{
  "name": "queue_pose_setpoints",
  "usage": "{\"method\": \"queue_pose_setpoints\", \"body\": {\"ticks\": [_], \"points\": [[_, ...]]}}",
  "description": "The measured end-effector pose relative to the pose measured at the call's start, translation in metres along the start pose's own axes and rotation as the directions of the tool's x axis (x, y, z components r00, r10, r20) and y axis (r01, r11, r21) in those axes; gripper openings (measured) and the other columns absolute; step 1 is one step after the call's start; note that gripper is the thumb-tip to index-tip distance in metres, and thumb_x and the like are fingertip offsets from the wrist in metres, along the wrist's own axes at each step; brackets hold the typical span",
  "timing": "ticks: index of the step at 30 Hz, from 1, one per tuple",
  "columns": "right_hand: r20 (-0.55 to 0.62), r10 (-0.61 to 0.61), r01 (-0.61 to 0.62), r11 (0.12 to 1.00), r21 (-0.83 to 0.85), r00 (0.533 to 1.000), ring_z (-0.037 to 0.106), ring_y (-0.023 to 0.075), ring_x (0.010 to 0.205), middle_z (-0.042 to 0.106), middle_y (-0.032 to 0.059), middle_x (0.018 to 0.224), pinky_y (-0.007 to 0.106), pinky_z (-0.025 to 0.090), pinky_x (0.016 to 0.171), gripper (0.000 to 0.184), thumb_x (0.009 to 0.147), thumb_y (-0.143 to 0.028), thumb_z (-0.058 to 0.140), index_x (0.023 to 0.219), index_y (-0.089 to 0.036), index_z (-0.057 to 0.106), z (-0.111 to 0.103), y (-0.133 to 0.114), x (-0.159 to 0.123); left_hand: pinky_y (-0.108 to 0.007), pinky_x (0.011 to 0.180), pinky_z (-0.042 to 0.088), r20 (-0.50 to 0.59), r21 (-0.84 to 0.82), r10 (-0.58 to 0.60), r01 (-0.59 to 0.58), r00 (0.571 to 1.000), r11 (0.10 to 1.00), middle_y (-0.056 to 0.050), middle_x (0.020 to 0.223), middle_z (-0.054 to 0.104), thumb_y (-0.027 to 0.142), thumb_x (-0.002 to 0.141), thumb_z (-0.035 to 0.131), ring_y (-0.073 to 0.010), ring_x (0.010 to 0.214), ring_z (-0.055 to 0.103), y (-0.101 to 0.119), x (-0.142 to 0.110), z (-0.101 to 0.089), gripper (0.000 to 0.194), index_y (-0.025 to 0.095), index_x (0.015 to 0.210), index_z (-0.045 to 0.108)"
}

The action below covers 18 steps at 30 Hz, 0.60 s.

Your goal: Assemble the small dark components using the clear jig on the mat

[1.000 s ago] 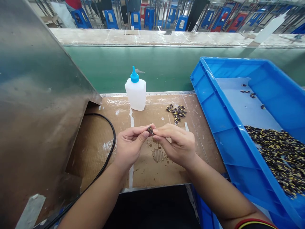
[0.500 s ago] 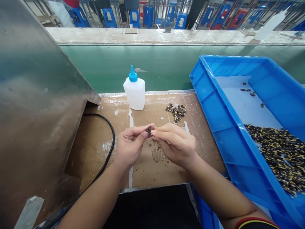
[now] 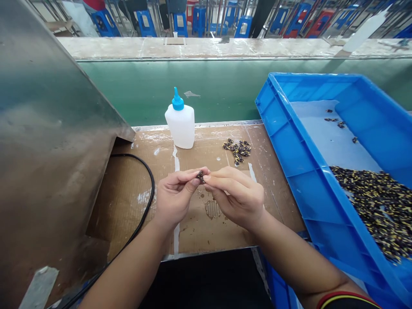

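My left hand (image 3: 175,195) and my right hand (image 3: 238,193) meet over the cardboard work surface (image 3: 128,201), fingertips pinched together on one small black and yellow part (image 3: 201,176). Both hands are closed around it. A small pile of the same parts (image 3: 238,149) lies on the cardboard just beyond my right hand. A white squeeze bottle with a blue nozzle cap (image 3: 180,122) stands upright behind my hands, near the far edge.
A large blue crate (image 3: 289,141) at the right holds a heap of black and yellow parts (image 3: 376,206). A metal sheet housing (image 3: 48,141) rises at the left, with a black cable (image 3: 146,206) curving out from under it. A green conveyor belt (image 3: 225,90) runs behind.
My hands stay pinched on the small part in almost the same place. The view has tilted slightly, so the bottle and crate sit a little further left and higher.
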State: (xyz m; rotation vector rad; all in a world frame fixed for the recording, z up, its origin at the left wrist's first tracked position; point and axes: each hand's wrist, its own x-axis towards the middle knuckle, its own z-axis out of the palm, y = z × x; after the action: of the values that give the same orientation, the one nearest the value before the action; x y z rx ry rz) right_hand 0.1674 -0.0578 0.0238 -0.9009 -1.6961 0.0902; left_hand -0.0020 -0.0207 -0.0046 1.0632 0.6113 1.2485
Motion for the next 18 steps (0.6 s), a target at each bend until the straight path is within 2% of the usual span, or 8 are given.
{"method": "queue_pose_setpoints", "body": {"ticks": [4, 8, 12, 18], "points": [[0.007, -0.054, 0.054, 0.997, -0.053, 0.999, 0.078, 0.0209, 0.090, 0.081, 0.0064, 0.103, 0.037, 0.068, 0.078, 0.033, 0.099, -0.004, 0.069, 0.124, -0.025, 0.074, 0.001, 0.006, 0.001, -0.033, 0.104, 0.065, -0.036, 0.044, 0.031, -0.029, 0.999, 0.999, -0.007, 0.119, 0.080, 0.023, 0.091, 0.085, -0.0213, 0.112, 0.078, -0.002, 0.001, 0.002, 0.011, 0.027, 0.101, 0.085], [0.011, -0.111, 0.112, 0.987, -0.118, 0.994, 0.076, 0.0207, 0.087, 0.080, 0.0069, 0.103, 0.037, 0.068, 0.077, 0.036, 0.096, -0.003, 0.071, 0.125, -0.025, 0.073, 0.001, 0.012, 0.002, -0.025, 0.102, 0.061, -0.087, 0.186, 0.160, -0.141, 0.983, 0.972, -0.006, 0.119, 0.078, 0.021, 0.091, 0.084, -0.0164, 0.111, 0.075, -0.005, 0.003, 0.003, 0.014, 0.029, 0.102, 0.085], [-0.048, -0.130, 0.121, 0.980, -0.156, 0.990, 0.076, 0.0196, 0.083, 0.081, 0.0047, 0.101, 0.036, 0.068, 0.076, 0.034, 0.095, -0.004, 0.073, 0.122, -0.025, 0.072, 0.001, 0.011, 0.003, -0.023, 0.095, 0.063, -0.052, 0.320, 0.234, -0.205, 0.971, 0.925, -0.006, 0.107, 0.081, 0.020, 0.092, 0.083, -0.0152, 0.100, 0.077, -0.001, 0.002, 0.003, 0.015, 0.027, 0.105, 0.085], [-0.065, -0.123, 0.110, 0.979, -0.174, 0.990, 0.077, 0.0178, 0.079, 0.081, 0.0035, 0.096, 0.033, 0.068, 0.072, 0.029, 0.095, -0.004, 0.074, 0.115, -0.024, 0.071, 0.002, 0.008, 0.006, -0.018, 0.091, 0.062, -0.034, 0.446, 0.285, -0.240, 0.958, 0.862, -0.002, 0.104, 0.082, 0.018, 0.095, 0.079, -0.0117, 0.095, 0.078, 0.006, -0.002, 0.004, 0.016, 0.029, 0.105, 0.085]]}}
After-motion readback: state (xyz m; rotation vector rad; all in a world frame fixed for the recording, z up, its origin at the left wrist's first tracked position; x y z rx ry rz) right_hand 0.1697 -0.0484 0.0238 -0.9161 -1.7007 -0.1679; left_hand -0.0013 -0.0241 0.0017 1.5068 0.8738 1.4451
